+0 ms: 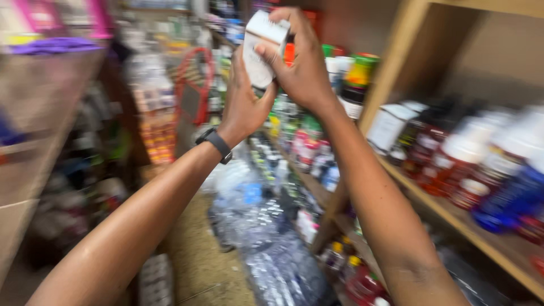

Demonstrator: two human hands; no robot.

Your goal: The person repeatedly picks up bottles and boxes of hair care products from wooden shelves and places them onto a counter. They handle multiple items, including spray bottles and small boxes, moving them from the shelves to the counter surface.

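Blurred racks fill the frame's left. At upper centre, the left hand (245, 107) props a white box (262, 48) from below, fingers curled against its underside, a watch (215, 143) on that wrist. The right hand (303, 62) wraps the box's top, steadying it. A wooden shelf (453, 218) of bottles (481, 164) occupies the right.
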